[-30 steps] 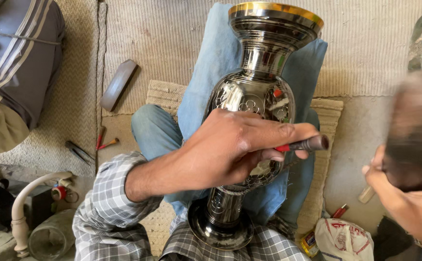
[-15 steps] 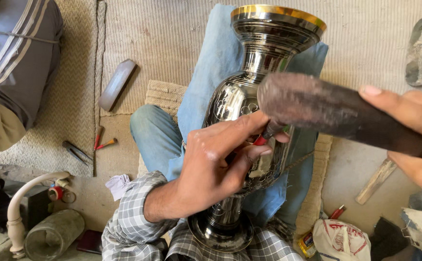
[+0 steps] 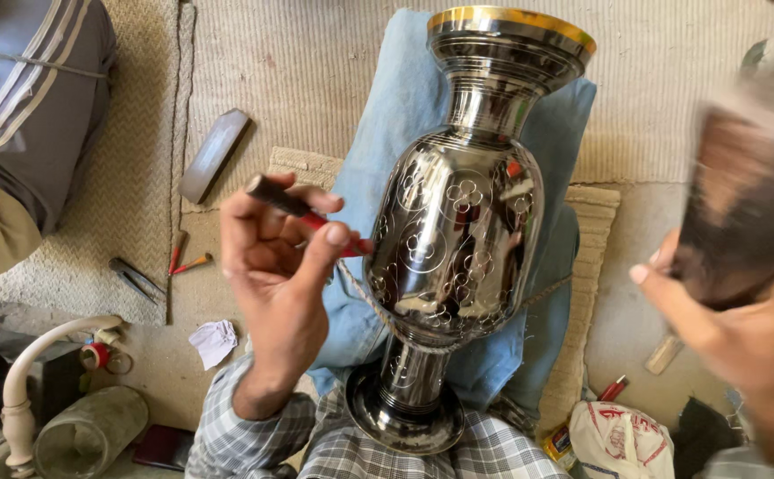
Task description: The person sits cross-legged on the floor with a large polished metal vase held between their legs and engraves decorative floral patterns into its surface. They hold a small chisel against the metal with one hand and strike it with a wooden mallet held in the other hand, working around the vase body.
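Observation:
A tall polished metal vase [image 3: 462, 231] with engraved flower rings and a gold rim lies across my lap on a blue cloth [image 3: 378, 151]. My left hand [image 3: 276, 266] grips a small dark chisel with a red band [image 3: 302, 211], its tip pointing at the vase's left side; whether it touches the metal is unclear. My right hand [image 3: 742, 337] is raised at the right edge, close to the camera and blurred, wrapped around a dark wooden hammer [image 3: 746, 200]. A thin cord runs around the vase's lower body.
A flat dark bar [image 3: 214, 155] lies on the woven mat at upper left. Small red-handled tools [image 3: 187, 263] and pliers [image 3: 134, 278] lie on the floor. A striped bag [image 3: 32, 115], a white pipe [image 3: 27, 381], a cylinder [image 3: 90, 430] and a printed white bag [image 3: 622, 439] are around.
My left hand has moved from across the vase's front to its left side, uncovering the engraving. The hammer has swung away from the vase to the right edge, raised and blurred.

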